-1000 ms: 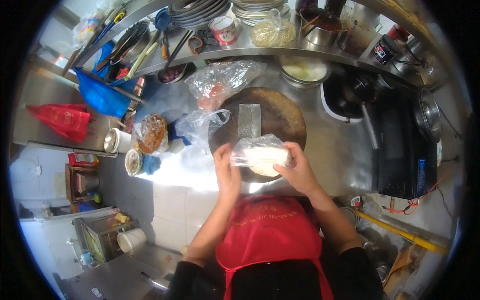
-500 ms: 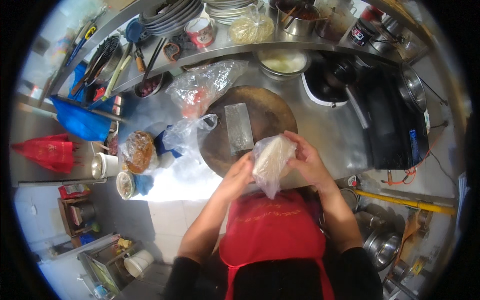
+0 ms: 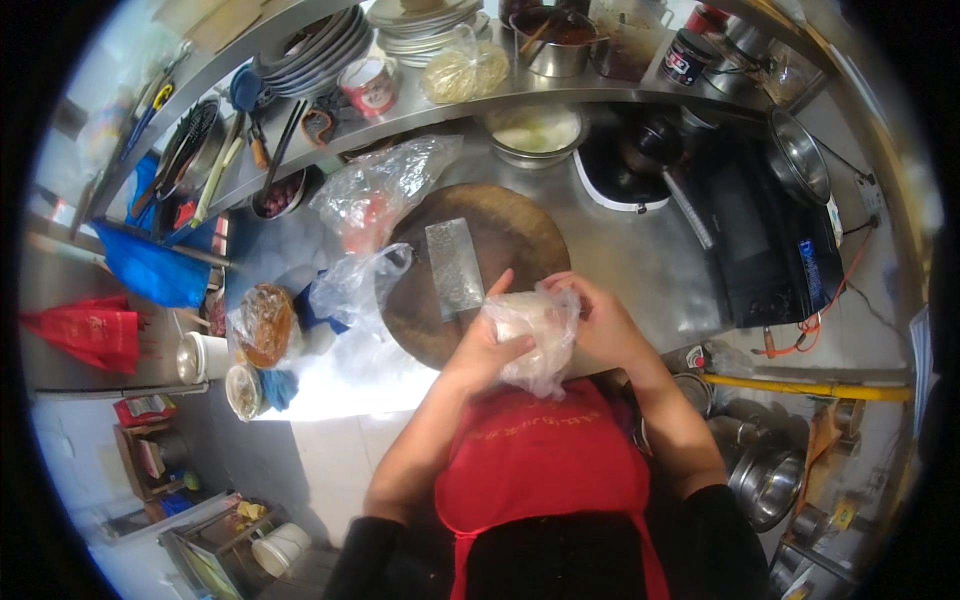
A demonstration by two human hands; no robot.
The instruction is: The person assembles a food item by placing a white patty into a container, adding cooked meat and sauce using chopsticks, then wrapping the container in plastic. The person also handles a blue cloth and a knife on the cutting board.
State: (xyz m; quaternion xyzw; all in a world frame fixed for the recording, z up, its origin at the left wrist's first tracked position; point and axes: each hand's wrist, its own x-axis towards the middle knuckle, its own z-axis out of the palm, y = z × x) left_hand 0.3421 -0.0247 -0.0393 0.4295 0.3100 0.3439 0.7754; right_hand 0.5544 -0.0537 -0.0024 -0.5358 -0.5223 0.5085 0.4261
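A clear plastic bag with something pale and white inside (image 3: 541, 338) is between my hands, in front of my red apron. My left hand (image 3: 487, 343) grips its left side, the thumb laid across the front. At the upper right, my right hand (image 3: 597, 318) pinches the film with bent fingers. What exactly the bag holds is blurred by the plastic. Just beyond lies a cleaver (image 3: 454, 268), its broad blade flat on a round wooden chopping block (image 3: 525, 232). The cleaver's handle end is hidden near my left hand.
Crumpled clear bags (image 3: 385, 185) lie left of the block. Farther left stands a wrapped tub of brown food (image 3: 266, 325). A metal bowl (image 3: 537, 148) sits behind, with a black cooker and a pan (image 3: 655, 145) to the right. Stacked plates (image 3: 320, 50) fill a shelf above.
The bag has been turned from upright to a more sideways position. My left thumb now lies over its front, and my right fingers have closed onto its upper edge. The view has shifted slightly.
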